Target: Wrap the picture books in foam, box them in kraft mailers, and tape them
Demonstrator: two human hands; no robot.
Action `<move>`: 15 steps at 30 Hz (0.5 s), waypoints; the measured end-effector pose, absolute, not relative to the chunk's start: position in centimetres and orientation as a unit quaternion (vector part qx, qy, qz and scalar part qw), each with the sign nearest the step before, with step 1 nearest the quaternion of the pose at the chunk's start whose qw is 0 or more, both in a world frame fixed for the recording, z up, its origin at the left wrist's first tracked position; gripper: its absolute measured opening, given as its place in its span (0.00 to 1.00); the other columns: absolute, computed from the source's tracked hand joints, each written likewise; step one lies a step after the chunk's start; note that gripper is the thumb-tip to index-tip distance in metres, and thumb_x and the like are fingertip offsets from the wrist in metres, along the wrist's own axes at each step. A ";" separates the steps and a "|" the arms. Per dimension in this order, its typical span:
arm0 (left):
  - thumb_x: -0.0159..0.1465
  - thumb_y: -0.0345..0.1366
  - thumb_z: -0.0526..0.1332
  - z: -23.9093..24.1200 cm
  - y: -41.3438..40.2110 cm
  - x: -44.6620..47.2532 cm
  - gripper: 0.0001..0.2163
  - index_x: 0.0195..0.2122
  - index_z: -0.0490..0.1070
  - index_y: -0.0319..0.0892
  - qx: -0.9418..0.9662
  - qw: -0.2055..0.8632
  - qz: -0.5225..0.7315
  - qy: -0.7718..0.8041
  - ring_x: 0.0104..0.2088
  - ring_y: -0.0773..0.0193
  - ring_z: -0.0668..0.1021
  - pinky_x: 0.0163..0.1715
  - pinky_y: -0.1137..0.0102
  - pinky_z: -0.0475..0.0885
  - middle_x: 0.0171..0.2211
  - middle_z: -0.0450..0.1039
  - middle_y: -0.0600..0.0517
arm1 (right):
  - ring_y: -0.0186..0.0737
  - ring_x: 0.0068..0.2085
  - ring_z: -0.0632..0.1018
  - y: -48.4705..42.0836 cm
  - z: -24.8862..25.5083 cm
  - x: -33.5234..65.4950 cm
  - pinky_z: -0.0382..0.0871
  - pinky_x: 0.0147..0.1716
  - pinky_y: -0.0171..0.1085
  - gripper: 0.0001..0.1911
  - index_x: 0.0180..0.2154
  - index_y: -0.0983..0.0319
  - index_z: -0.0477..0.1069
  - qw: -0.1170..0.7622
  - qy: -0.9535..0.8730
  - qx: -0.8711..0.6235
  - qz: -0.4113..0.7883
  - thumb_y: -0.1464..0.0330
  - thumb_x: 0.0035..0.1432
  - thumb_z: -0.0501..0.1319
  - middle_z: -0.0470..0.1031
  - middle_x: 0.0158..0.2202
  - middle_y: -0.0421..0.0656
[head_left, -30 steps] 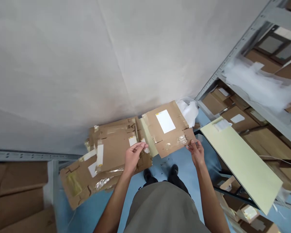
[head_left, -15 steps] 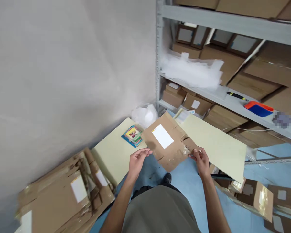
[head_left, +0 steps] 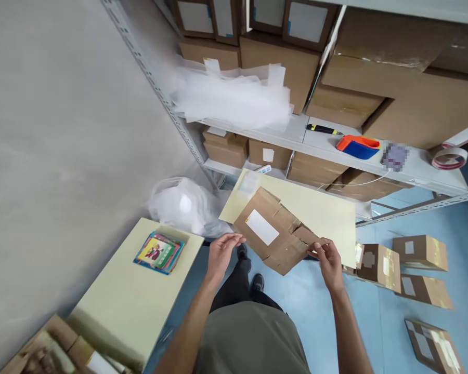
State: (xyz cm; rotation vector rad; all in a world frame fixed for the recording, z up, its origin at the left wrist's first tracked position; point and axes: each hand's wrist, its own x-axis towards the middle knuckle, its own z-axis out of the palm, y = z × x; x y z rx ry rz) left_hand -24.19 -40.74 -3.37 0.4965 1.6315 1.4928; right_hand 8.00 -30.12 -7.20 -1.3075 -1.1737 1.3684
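Observation:
A flattened cardboard box (head_left: 283, 249) with a white label (head_left: 262, 227) hangs tilted in front of me, above the floor and the near edge of the right table. My right hand (head_left: 327, 258) pinches a flap at its right corner between thumb and fingers. At the left edge, the fingertips of my left hand (head_left: 225, 254) are pressed together on the cardboard's rim. A stack of colourful booklets (head_left: 159, 253) lies on the left table (head_left: 136, 296), apart from both hands.
Ahead, a metal shelf (head_left: 292, 136) carries boxes, white packing sheets (head_left: 234, 98), a cutter (head_left: 323, 129) and a tape roll (head_left: 450, 157). A second table (head_left: 320, 208) stands before it. White plastic bags (head_left: 185, 205) fill the corner. Taped boxes (head_left: 419, 252) sit on the floor at right.
My view has swung to the right, so the shelf and tables shift left in the picture. The flattened box stays between my hands, now over the right table's edge.

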 end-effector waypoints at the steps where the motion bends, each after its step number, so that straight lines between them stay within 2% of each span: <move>1: 0.58 0.51 0.74 -3.7 -39.6 -24.5 0.16 0.34 0.83 0.42 0.200 0.432 0.592 0.651 0.42 0.48 0.89 0.47 0.58 0.83 0.35 0.87 0.45 | 0.46 0.38 0.84 -29.7 -7.2 8.0 0.87 0.40 0.48 0.27 0.45 0.55 0.77 0.443 -0.474 -0.532 0.545 0.42 0.58 0.75 0.82 0.37 0.43; 9: 0.57 0.47 0.72 -5.1 -29.8 -27.6 0.13 0.34 0.84 0.42 0.236 0.498 0.567 0.612 0.42 0.49 0.89 0.48 0.58 0.83 0.35 0.87 0.44 | 0.47 0.40 0.84 -25.2 -6.4 6.4 0.87 0.43 0.51 0.26 0.42 0.56 0.75 0.433 -0.492 -0.563 0.504 0.42 0.60 0.74 0.82 0.37 0.44; 15: 0.59 0.56 0.72 -4.7 -23.0 -31.0 0.20 0.34 0.83 0.42 0.276 0.545 0.528 0.590 0.42 0.49 0.88 0.49 0.58 0.82 0.36 0.87 0.42 | 0.47 0.43 0.84 -22.8 -6.7 5.1 0.87 0.46 0.51 0.25 0.44 0.56 0.74 0.436 -0.490 -0.598 0.461 0.43 0.64 0.72 0.80 0.41 0.44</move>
